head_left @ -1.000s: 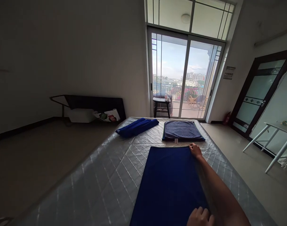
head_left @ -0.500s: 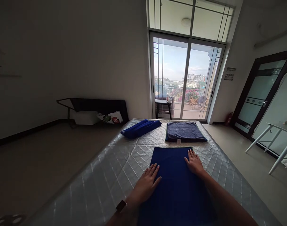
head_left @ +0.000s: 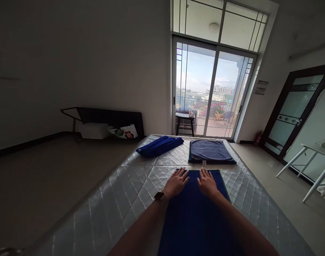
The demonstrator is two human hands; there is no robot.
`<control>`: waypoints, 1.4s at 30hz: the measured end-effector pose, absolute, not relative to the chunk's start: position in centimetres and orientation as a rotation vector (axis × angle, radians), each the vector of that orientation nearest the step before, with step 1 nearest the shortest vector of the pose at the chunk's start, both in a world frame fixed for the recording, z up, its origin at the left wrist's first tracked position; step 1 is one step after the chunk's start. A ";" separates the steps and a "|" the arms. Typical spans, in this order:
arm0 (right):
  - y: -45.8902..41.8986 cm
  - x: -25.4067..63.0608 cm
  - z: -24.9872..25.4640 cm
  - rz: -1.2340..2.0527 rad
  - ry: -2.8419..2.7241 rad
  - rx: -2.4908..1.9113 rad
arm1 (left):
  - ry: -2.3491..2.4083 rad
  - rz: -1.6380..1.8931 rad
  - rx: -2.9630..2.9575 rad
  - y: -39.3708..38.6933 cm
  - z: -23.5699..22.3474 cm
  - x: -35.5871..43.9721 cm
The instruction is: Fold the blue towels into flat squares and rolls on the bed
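A dark blue towel (head_left: pixel 197 217) lies flat on the quilted silver mattress (head_left: pixel 125 199) in front of me. My left hand (head_left: pixel 176 182) rests flat near the towel's far left corner, fingers spread, a watch on the wrist. My right hand (head_left: pixel 207 182) lies flat beside it on the far edge, fingers stretched out. Both hands hold nothing. Beyond them sits a folded grey-blue towel (head_left: pixel 211 150). A rolled bright blue towel (head_left: pixel 159 146) lies to its left.
A sliding glass door (head_left: pixel 209 96) opens on a balcony with a stool (head_left: pixel 185 122). A dark headboard (head_left: pixel 109 119) leans on the left wall. White table legs (head_left: pixel 303 167) stand at the right. Bare floor runs along both sides of the mattress.
Both hands have slid forward along the towel toward its far edge and come closer together. One second ago the right hand was at the far right corner and the left near the front edge.
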State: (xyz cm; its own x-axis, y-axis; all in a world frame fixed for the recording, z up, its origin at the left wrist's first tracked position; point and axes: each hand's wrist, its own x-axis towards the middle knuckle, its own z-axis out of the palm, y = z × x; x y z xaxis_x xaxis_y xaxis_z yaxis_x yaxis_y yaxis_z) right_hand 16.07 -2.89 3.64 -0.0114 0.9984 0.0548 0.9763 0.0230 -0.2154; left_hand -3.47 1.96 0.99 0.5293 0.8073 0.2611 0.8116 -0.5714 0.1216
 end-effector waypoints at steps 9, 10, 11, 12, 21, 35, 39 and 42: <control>-1.1 14.5 1.2 0.272 -2.107 -2.072 | -1.702 -0.408 -2.685 3.1 -1.2 -3.6; -1.1 15.8 1.3 0.238 -2.066 -2.121 | -1.718 -0.395 -2.689 3.0 -0.9 -3.5; -1.1 17.3 1.4 0.196 -2.019 -2.173 | -1.734 -0.384 -2.689 2.9 -0.7 -3.4; -1.1 18.7 1.6 0.154 -1.974 -2.220 | -1.747 -0.377 -2.686 2.8 -0.5 -3.3; -1.0 21.1 2.9 0.009 -1.921 -2.288 | -1.722 -0.424 -2.679 2.9 -1.1 -3.0; -1.4 14.5 2.4 0.223 -2.136 -2.179 | -1.711 -0.450 -2.653 2.9 -1.0 -3.0; -1.5 20.9 3.2 0.188 -1.982 -2.383 | -1.698 -0.465 -2.663 3.4 -1.7 -2.9; -1.4 23.2 3.1 0.169 -1.917 -2.442 | -1.708 -0.450 -2.655 3.6 -1.9 -3.0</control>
State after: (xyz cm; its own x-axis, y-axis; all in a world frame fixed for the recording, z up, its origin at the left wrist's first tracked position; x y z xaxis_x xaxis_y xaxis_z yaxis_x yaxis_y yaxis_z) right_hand 23.22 -1.43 3.09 0.2337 0.9701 -0.0653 0.9666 -0.2391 -0.0924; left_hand -3.03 3.63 -1.86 0.3869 0.8980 0.2096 0.8847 -0.4256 0.1901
